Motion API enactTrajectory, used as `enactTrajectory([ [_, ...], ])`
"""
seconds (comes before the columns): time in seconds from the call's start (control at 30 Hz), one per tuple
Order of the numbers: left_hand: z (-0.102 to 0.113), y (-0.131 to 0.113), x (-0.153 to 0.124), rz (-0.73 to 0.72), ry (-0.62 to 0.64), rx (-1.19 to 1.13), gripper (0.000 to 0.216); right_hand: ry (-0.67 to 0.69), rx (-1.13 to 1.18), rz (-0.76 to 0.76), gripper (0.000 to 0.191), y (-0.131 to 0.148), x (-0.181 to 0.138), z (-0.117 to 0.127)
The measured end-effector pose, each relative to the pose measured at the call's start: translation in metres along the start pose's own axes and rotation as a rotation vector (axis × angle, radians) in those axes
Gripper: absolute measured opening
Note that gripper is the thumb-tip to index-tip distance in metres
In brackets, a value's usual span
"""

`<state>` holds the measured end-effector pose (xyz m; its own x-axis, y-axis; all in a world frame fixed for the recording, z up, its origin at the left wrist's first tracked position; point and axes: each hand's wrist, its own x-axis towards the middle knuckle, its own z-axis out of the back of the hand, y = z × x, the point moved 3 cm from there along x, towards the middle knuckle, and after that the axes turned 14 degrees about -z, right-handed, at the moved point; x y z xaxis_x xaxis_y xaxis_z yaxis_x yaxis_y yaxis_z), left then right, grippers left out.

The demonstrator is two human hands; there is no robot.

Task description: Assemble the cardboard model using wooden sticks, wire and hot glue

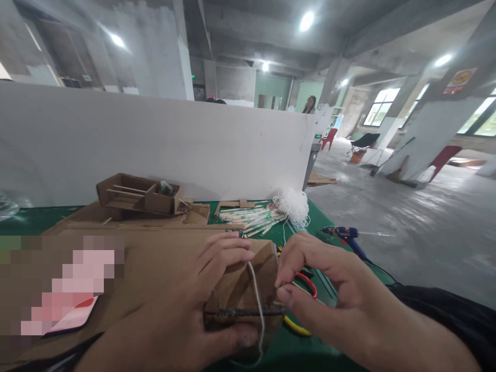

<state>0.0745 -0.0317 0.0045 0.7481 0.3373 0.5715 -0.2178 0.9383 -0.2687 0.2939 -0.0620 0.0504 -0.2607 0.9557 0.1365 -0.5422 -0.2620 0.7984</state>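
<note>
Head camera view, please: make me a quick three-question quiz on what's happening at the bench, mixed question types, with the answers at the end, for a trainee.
1. Multiple choice: What is the left hand gripping?
a) a red chair
b) a cardboard piece
c) a bunch of wooden sticks

2. True or false: In the picture, the blue glue gun lies to the right of the white string bundle.

3. Short answer: What colour is the loose strand running across the cardboard piece's near edge?

Key: 1. b; 2. true; 3. white.
</note>
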Motion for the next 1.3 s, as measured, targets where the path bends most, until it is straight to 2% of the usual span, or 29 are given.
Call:
enactTrajectory([
  [0.23, 0.002, -0.001, 0.001, -0.006, -0.029, 0.010, 0.080, -0.004, -0.037, 0.042, 0.018, 0.008, 0.000, -0.002],
  [0.97, 0.001, 0.000, 0.001, -0.001, 0.013, 0.020, 0.079, -0.039, -0.095, 0.158, 0.019, 0.010, 0.003, 0.000],
  [1.3, 0.002, -0.001, 0.001, 0.005, 0.016, 0.013, 0.080, 0.045, -0.122, 0.139, 0.016, 0.007, 0.004, 0.003],
])
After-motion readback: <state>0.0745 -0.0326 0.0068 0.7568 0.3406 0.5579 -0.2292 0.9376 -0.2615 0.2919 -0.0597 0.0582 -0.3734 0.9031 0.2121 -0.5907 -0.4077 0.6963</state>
